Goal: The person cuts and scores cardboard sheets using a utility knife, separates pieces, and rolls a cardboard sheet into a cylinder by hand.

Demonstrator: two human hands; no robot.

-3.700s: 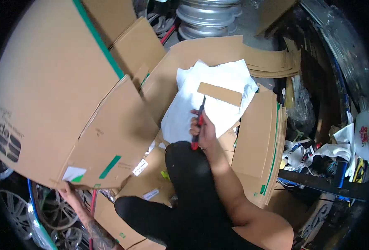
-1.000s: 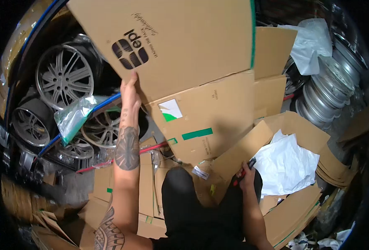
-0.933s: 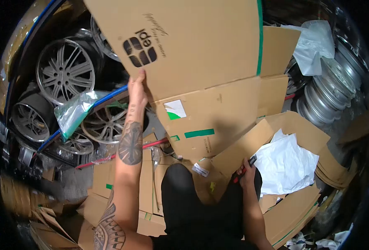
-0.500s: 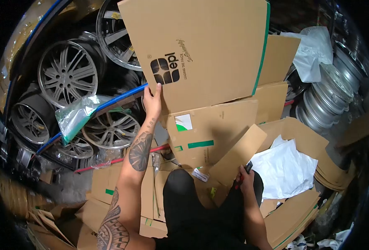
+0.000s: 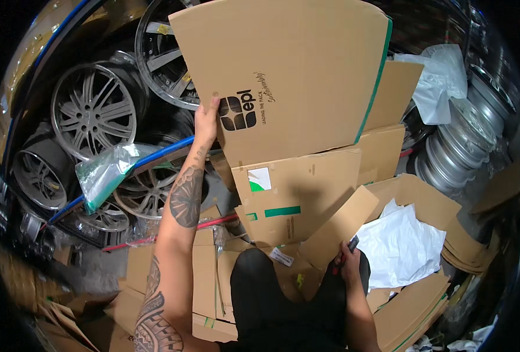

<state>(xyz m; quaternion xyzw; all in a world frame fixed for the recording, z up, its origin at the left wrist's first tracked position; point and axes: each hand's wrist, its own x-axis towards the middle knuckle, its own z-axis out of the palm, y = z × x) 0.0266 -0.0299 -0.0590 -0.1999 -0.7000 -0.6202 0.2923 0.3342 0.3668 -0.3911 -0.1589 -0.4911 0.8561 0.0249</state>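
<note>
My left hand [image 5: 206, 122] grips the left edge of a large flat cardboard sheet [image 5: 298, 70], thumb on its printed face beside a black logo. Green tape runs down the sheet's right edge. Resting near my right knee, my right hand [image 5: 349, 267] is closed round a red and black utility knife [image 5: 353, 243]. Below the upper sheet stands another cardboard panel [image 5: 330, 176] with green tape strips and a white and green label. A cardboard flap [image 5: 348, 220] rises between that panel and my right hand.
Alloy wheels [image 5: 93, 111] are piled at the left behind a blue bar [image 5: 163, 154] with clear plastic over it. At right, an open cardboard box [image 5: 430, 193] holds white wrapping sheet [image 5: 400, 243]. Stacked silver rims [image 5: 456, 144] stand beyond. Flattened cardboard [image 5: 204, 273] covers the floor.
My left hand has moved slightly up and left along the sheet's edge. The sheet's top now bows and its right edge has shifted a little right. My right hand still holds the knife.
</note>
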